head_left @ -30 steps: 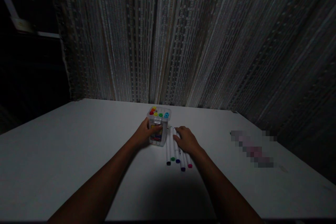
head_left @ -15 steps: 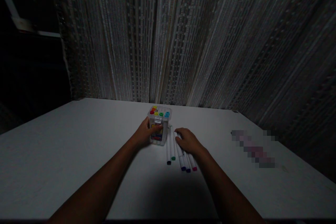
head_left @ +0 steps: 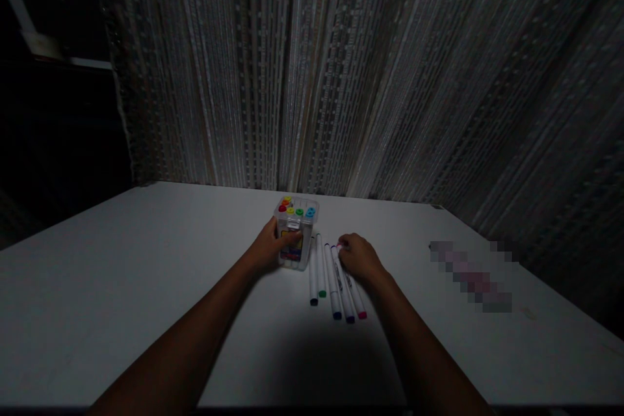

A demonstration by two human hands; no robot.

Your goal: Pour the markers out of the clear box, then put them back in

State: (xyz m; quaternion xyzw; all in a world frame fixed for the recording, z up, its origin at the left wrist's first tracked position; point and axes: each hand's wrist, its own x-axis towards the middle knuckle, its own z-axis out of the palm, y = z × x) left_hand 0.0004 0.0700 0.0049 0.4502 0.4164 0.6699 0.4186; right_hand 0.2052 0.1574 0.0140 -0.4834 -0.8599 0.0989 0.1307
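My left hand (head_left: 266,249) is wrapped round a clear plastic marker case (head_left: 307,242), which stands upright on the table. Several markers with red, orange, yellow, green and blue ends are inside it. Just right of the case, loose white markers lie side by side: one with a black cap (head_left: 313,276), a green-capped one (head_left: 320,266), a blue-capped one (head_left: 335,289), a dark-blue one (head_left: 346,296) and a pink-capped marker (head_left: 359,302). The fingers of my right hand (head_left: 361,257) are closed on the far end of the pink-capped marker, which still lies on the table.
The white table (head_left: 146,273) reaches back to a striped, patterned curtain (head_left: 312,78). A pixelated pinkish object (head_left: 470,276) lies on the right side of the table. Dark furniture (head_left: 58,117) stands at the far left, and the room is dim.
My right hand has moved a little right, off the blue markers and onto the pink-capped one. The blue and dark-blue markers have spread slightly apart. My left hand and the case have stayed put.
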